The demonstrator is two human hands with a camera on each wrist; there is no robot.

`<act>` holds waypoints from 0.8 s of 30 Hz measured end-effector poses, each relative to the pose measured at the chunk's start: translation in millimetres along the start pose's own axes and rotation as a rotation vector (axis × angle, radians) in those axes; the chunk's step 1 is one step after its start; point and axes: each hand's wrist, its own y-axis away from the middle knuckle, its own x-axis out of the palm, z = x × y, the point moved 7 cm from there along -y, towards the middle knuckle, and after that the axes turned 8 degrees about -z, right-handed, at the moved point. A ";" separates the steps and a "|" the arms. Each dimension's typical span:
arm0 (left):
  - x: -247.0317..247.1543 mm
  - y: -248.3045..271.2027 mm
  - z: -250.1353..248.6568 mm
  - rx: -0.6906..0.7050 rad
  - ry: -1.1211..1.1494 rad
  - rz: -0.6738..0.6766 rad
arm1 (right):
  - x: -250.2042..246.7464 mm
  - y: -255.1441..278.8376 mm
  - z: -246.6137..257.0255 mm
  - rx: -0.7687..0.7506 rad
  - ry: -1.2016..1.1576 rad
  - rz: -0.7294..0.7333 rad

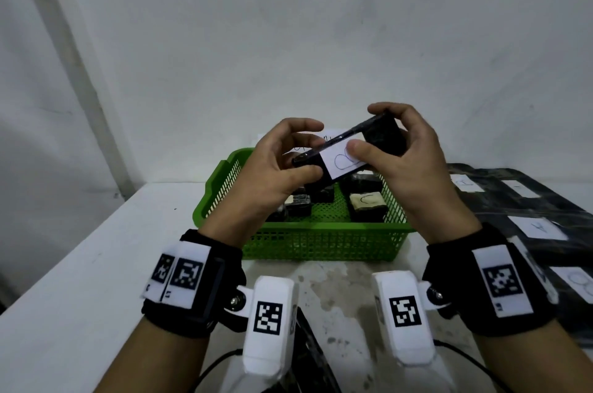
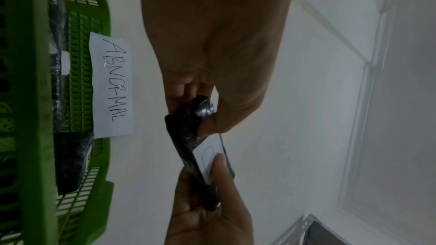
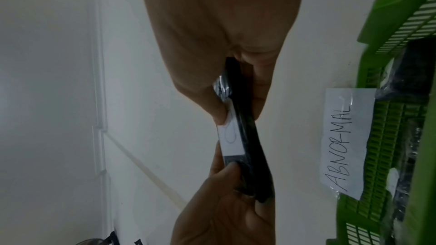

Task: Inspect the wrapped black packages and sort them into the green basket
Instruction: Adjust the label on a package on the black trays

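A flat black wrapped package (image 1: pixel 382 138) with a white label (image 1: pixel 339 164) marked with a drawn loop is held tilted above the green basket (image 1: pixel 321 226). My left hand (image 1: pixel 306 152) pinches its left end between thumb and fingers. My right hand (image 1: pixel 373 129) grips the right end, thumb on the label. In the left wrist view the package (image 2: pixel 187 148) is edge-on; in the right wrist view the package (image 3: pixel 247 146) shows its label facing left. Several wrapped packages (image 1: pixel 367 204) lie in the basket.
A paper sign reading ABNORMAL (image 2: pixel 113 85) is fixed to the basket's far side. More black packages with white labels (image 1: pixel 529 209) lie on the white table (image 1: pixel 96 264) to the right. A white wall stands close behind the basket.
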 end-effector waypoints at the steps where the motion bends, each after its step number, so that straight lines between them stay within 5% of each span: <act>1: 0.3 -0.2 0.0 -0.005 -0.004 -0.006 | -0.3 0.3 3.4 -0.025 0.013 0.000; 10: 8.5 7.7 9.7 -0.252 0.005 0.130 | 3.4 4.1 -7.4 0.063 0.122 0.011; 17: 4.8 4.8 9.1 -0.318 0.112 0.031 | 14.6 11.8 -15.1 0.126 0.281 0.460; 24: 8.7 8.4 8.4 -0.371 0.240 0.075 | 13.5 11.4 -4.0 -0.079 0.397 0.371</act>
